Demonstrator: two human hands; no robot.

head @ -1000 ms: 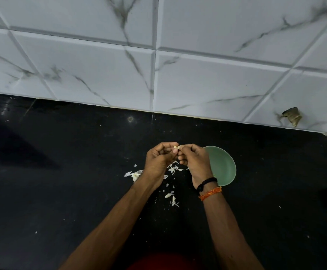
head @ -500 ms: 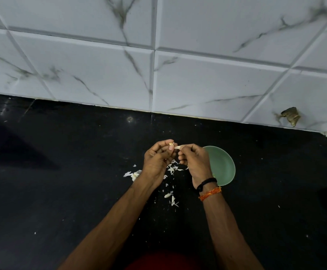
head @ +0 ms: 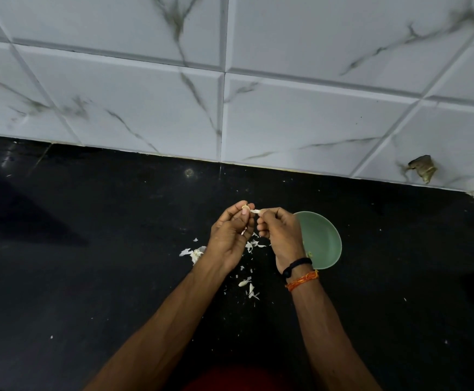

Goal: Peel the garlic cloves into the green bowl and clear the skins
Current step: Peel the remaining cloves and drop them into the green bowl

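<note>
My left hand (head: pixel 230 235) pinches a small pale garlic clove (head: pixel 245 207) between thumb and fingertips, held above the black counter. My right hand (head: pixel 279 232) pinches a strip of white skin (head: pixel 255 211) that stretches from the clove. The green bowl (head: pixel 322 241) sits on the counter just right of my right hand, partly hidden by it; a small pale piece lies inside near its lower rim. Loose white skins (head: pixel 248 285) lie scattered on the counter under and below my hands, with a bigger clump of skins (head: pixel 195 253) left of my left wrist.
The black counter (head: pixel 89 263) runs back to a white marble-patterned tiled wall (head: pixel 286 114). A chipped hole (head: pixel 422 170) marks the wall at the right. A wall corner closes the counter at the far right.
My hands have drawn slightly apart, and a strip of skin now shows stretched between them. The bowl and the scattered skins have not moved.
</note>
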